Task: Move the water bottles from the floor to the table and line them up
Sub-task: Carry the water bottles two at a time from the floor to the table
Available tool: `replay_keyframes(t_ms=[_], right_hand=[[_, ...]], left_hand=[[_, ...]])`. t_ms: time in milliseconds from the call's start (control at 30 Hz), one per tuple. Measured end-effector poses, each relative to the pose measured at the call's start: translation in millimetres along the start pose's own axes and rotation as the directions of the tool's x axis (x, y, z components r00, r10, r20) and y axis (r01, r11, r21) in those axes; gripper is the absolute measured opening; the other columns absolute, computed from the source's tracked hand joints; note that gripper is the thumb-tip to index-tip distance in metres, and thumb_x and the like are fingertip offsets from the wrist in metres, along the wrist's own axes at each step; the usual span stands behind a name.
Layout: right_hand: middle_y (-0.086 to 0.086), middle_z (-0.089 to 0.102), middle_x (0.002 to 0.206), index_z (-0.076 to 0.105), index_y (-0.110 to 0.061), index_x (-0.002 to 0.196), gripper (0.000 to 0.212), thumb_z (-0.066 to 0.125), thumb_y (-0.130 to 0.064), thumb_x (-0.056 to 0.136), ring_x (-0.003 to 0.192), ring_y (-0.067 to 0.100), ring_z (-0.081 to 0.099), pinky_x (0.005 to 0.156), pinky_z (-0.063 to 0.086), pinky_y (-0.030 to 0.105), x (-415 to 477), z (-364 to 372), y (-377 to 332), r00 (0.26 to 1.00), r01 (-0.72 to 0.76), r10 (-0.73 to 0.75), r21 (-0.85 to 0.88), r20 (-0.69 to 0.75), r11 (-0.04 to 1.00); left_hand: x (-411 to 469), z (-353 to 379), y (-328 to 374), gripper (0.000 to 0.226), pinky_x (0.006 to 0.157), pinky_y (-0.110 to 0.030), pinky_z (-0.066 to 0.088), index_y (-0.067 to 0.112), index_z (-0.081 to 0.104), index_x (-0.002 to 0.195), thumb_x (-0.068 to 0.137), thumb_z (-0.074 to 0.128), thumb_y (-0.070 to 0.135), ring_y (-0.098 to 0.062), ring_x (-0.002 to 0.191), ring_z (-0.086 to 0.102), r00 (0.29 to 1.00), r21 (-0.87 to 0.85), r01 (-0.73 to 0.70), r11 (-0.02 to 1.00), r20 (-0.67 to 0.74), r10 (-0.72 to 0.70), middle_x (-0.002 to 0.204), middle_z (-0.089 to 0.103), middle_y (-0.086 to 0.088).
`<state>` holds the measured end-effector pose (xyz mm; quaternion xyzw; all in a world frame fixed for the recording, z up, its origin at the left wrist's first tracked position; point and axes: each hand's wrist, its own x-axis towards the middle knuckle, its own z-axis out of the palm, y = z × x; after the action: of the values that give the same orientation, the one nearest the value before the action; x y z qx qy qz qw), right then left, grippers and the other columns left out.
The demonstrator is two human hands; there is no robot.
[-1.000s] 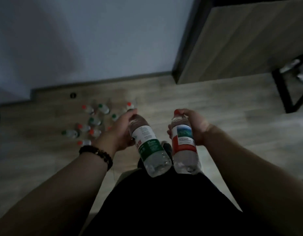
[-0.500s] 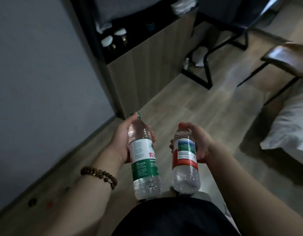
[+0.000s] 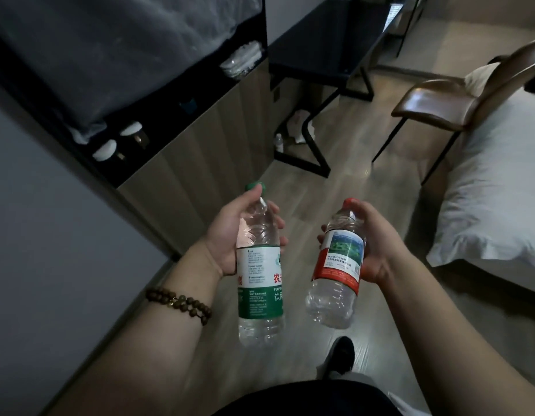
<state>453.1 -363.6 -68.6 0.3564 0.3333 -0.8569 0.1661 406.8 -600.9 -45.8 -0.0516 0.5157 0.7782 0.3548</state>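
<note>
Two bottles, both held above the floor [image 3: 365,175]. Green-capped bottle [image 3: 260,280]: left grip [image 3: 227,235] clasped round its shoulder. Red-capped bottle [image 3: 335,280]: right grip [image 3: 377,250] clasped likewise. Long axes point caps-first toward black counter [image 3: 320,40], well ahead; neither grip clearly nearer.

Brown chair [image 3: 434,100] beside white bed [image 3: 500,190]; wood cabinet [image 3: 182,175] left.

A bedroom: a white-sheeted bed [image 3: 494,187], a chair [image 3: 437,106] and a dark desk [image 3: 317,52].
</note>
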Motion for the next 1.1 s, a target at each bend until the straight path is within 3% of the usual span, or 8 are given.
replay_keyframes(t_ms=[200,300,467,600,700,900,1000,1100], right_hand=[[0.018,0.061,0.089,0.060,-0.016,0.098,0.032,0.074,-0.042,0.087,0.074,0.033,0.062,0.067,0.059,0.044,19,-7,-110,0.997,0.077,-0.076,-0.029,0.032,0.997],[0.017,0.056,0.100,0.061,-0.017,0.100,0.029,0.074,-0.041,0.089,0.088,0.035,0.059,0.067,0.060,0.045,27,-6,-157,0.991,0.128,-0.126,-0.047,0.050,0.991],[0.020,0.068,0.095,0.066,-0.009,0.112,0.045,0.079,-0.044,0.085,0.087,0.040,0.067,0.062,0.061,0.048,53,-4,-236,0.979,0.198,-0.202,-0.137,-0.012,0.971],[0.020,0.063,0.093,0.065,-0.010,0.104,0.038,0.078,-0.041,0.086,0.086,0.039,0.063,0.070,0.061,0.049,86,2,-282,0.973,0.229,-0.228,-0.102,0.020,0.968],[0.019,0.068,0.091,0.068,-0.009,0.108,0.041,0.077,-0.042,0.086,0.081,0.036,0.066,0.076,0.060,0.054,116,2,-316,0.960,0.273,-0.280,-0.164,-0.018,0.948],[0.013,0.070,0.074,0.071,-0.008,0.093,0.033,0.069,-0.040,0.094,0.062,0.023,0.066,0.053,0.055,0.025,175,15,-410,0.905,0.383,-0.421,-0.316,-0.059,0.868],[0.027,0.074,0.095,0.069,-0.005,0.104,0.040,0.069,-0.043,0.092,0.076,0.035,0.068,0.064,0.061,0.039,201,27,-460,0.893,0.407,-0.447,-0.332,-0.052,0.851],[0.025,0.064,0.095,0.066,-0.010,0.101,0.034,0.071,-0.043,0.090,0.082,0.036,0.058,0.067,0.054,0.034,229,32,-505,0.891,0.426,-0.450,-0.234,-0.057,0.874]], left_hand=[[84,60,41,0.044,0.070,-0.041,0.056,0.010,0.068,0.084,0.085,0.071,0.054,-0.036,0.070,0.070,0.996,0.040,-0.051,0.998,-0.071,0.054,0.080,0.068,-0.011],[120,83,59,0.045,0.068,-0.041,0.056,0.010,0.068,0.082,0.082,0.073,0.055,-0.035,0.068,0.070,0.991,0.027,-0.090,0.996,-0.098,0.093,0.077,0.068,-0.012],[183,120,85,0.045,0.067,-0.040,0.056,0.011,0.068,0.080,0.080,0.072,0.056,-0.035,0.067,0.069,0.980,0.003,-0.140,0.990,-0.143,0.139,0.077,0.067,-0.012],[241,135,107,0.045,0.064,-0.039,0.057,0.011,0.067,0.081,0.084,0.070,0.056,-0.035,0.066,0.070,0.987,0.003,-0.131,0.991,-0.098,0.131,0.077,0.068,-0.011],[294,142,125,0.045,0.065,-0.039,0.057,0.010,0.067,0.083,0.083,0.070,0.055,-0.034,0.066,0.070,0.992,0.020,-0.116,0.993,-0.043,0.117,0.076,0.068,-0.011],[415,163,174,0.043,0.064,-0.037,0.056,0.010,0.066,0.081,0.087,0.066,0.053,-0.032,0.063,0.068,0.994,0.045,-0.098,0.994,0.059,0.096,0.075,0.067,-0.011],[471,177,212,0.044,0.066,-0.038,0.055,0.009,0.066,0.082,0.091,0.064,0.052,-0.033,0.063,0.068,0.989,0.074,-0.113,0.991,0.103,0.105,0.075,0.066,-0.012],[522,189,248,0.044,0.066,-0.037,0.057,0.009,0.067,0.083,0.090,0.065,0.052,-0.033,0.064,0.068,0.981,0.097,-0.109,0.989,0.173,0.091,0.077,0.067,-0.013]])
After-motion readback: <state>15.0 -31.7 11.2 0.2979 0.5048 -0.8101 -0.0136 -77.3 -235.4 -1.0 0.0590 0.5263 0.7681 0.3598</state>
